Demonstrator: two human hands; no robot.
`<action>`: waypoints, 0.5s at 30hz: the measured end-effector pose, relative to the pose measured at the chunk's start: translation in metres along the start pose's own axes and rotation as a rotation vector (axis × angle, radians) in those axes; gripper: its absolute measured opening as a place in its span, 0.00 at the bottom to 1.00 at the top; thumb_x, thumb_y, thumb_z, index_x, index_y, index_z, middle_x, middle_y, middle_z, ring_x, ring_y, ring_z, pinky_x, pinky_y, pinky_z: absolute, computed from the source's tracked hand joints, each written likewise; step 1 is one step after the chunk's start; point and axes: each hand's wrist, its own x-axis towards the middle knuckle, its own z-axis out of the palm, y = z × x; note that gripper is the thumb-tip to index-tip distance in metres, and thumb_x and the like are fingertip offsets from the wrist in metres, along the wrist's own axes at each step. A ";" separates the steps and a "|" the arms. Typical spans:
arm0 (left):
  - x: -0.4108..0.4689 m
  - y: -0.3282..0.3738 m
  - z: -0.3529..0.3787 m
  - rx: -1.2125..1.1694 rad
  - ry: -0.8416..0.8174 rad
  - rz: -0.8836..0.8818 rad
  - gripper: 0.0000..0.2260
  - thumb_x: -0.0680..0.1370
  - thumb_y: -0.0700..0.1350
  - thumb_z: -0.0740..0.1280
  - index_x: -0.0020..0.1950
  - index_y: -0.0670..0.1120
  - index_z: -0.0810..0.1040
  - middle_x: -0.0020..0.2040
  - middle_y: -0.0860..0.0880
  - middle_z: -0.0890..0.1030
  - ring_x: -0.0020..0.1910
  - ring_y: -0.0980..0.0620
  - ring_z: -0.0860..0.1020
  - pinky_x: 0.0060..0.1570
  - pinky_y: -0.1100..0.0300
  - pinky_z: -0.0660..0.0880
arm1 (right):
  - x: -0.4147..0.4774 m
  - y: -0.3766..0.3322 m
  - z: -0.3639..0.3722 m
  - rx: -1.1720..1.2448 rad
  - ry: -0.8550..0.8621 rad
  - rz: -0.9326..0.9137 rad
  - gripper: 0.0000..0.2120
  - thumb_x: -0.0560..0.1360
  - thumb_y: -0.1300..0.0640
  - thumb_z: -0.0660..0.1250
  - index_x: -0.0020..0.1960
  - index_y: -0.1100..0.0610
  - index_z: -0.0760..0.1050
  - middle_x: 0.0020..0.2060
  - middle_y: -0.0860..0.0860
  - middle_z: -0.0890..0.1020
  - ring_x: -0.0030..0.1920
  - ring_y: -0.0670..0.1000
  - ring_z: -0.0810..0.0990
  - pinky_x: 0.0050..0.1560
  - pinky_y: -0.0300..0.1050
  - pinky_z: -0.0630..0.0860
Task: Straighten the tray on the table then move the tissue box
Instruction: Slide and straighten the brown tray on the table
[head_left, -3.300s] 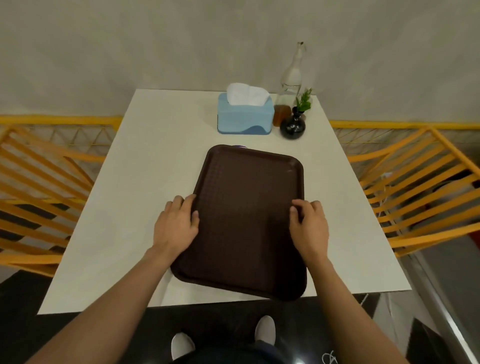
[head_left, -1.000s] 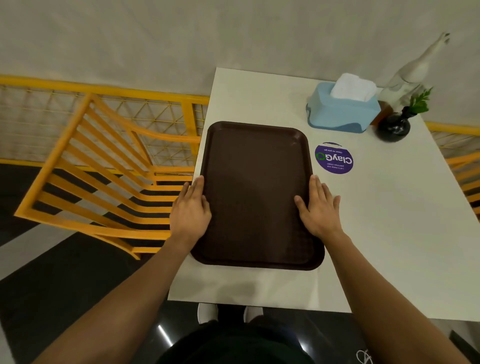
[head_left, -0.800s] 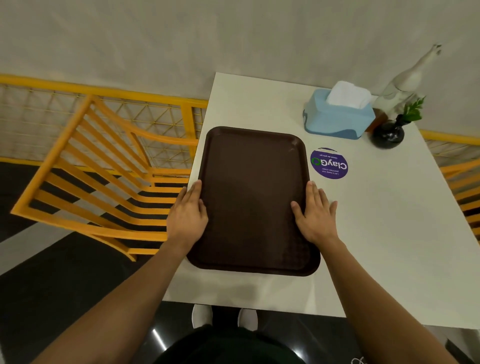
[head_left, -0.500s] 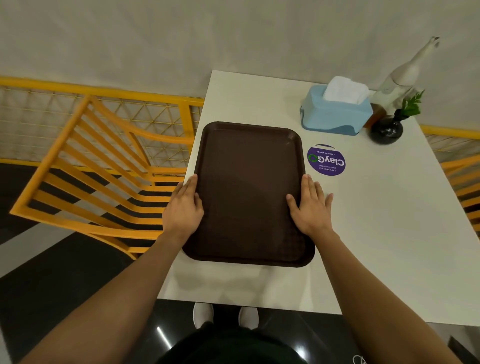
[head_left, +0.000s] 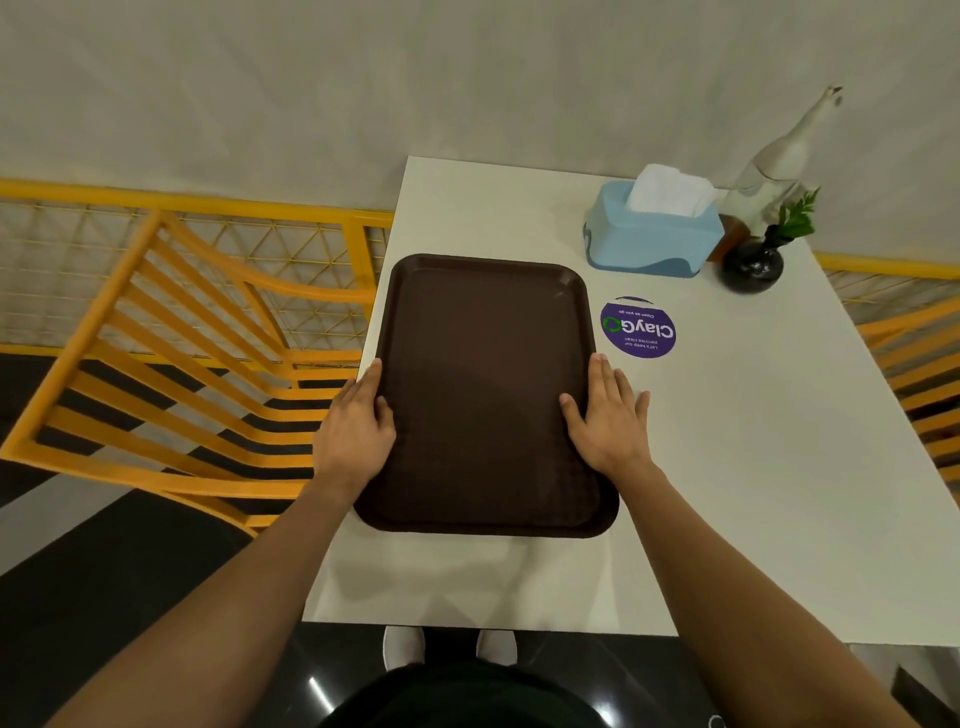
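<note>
While your left hand (head_left: 358, 431) and right hand (head_left: 608, 421) press flat-open on the tray (head_left: 488, 395) along the surface's left edge, straightening looks finished; next, reach the tissue box (head_left: 652, 236) at the far edge.

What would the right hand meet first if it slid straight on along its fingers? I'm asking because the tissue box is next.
The right hand points up the tray's right rim, so probably the purple round sticker first, flat on the table; the tissue box lies beyond.
</note>
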 end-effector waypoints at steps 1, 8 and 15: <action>0.000 -0.001 0.000 -0.003 0.002 0.003 0.25 0.84 0.48 0.58 0.82 0.52 0.59 0.73 0.44 0.74 0.72 0.42 0.72 0.59 0.42 0.79 | -0.001 -0.001 0.000 0.002 0.002 0.002 0.36 0.83 0.37 0.49 0.83 0.52 0.42 0.83 0.52 0.50 0.81 0.59 0.48 0.77 0.66 0.43; 0.001 -0.004 -0.002 -0.051 0.003 0.025 0.25 0.84 0.48 0.59 0.81 0.52 0.60 0.73 0.45 0.74 0.70 0.43 0.75 0.57 0.44 0.80 | -0.002 -0.002 0.002 0.018 0.015 0.017 0.36 0.83 0.36 0.50 0.83 0.52 0.42 0.82 0.52 0.51 0.81 0.59 0.49 0.78 0.65 0.44; 0.009 -0.012 -0.010 -0.234 -0.085 0.059 0.27 0.83 0.58 0.56 0.82 0.53 0.57 0.77 0.48 0.70 0.75 0.45 0.69 0.71 0.42 0.69 | -0.005 0.002 0.002 0.123 0.066 0.001 0.36 0.82 0.36 0.53 0.83 0.51 0.47 0.81 0.53 0.57 0.80 0.59 0.54 0.78 0.65 0.49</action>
